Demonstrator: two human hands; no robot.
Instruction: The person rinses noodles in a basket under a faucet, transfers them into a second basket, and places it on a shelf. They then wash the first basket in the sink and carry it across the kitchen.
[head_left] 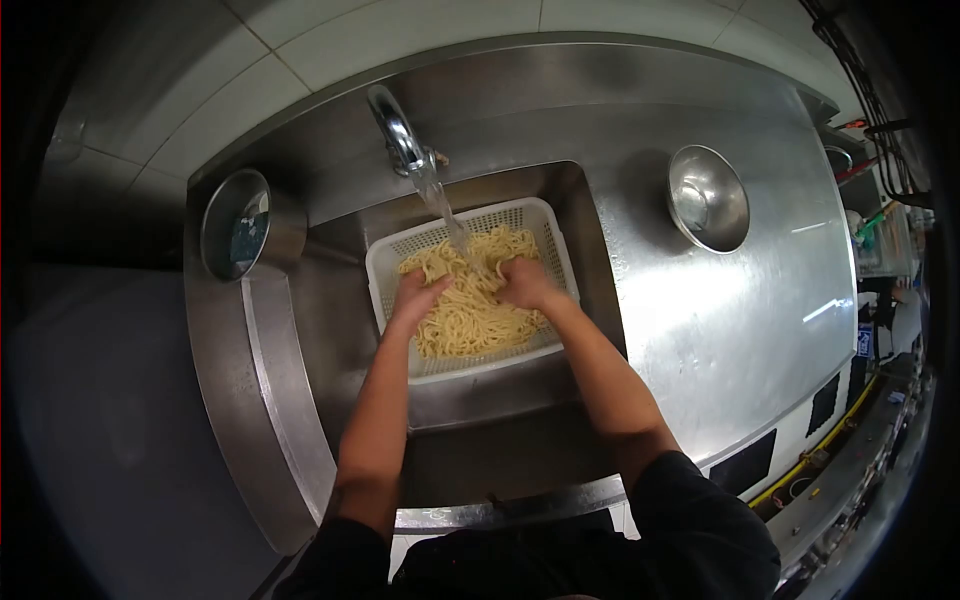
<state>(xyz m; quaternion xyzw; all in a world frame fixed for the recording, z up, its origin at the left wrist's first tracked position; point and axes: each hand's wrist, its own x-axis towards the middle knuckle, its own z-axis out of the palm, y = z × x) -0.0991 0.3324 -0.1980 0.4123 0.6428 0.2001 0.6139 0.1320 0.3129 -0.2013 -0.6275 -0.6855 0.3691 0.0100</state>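
Observation:
A white perforated basket sits in the steel sink, with a heap of pale yellow noodles inside. Water runs from the chrome faucet onto the noodles. On the left side of the heap, my left hand is closed round noodles, its fingertips partly sunk among the strands. Across from it, my right hand grips noodles at the heap's right side, its fingers curled and partly hidden. Both forearms reach over the basket's near rim.
A steel bowl rests on the counter right of the sink. At the left stands a steel pot with something dark teal in it. A tiled wall rises behind the faucet. Cluttered kitchen items line the far right.

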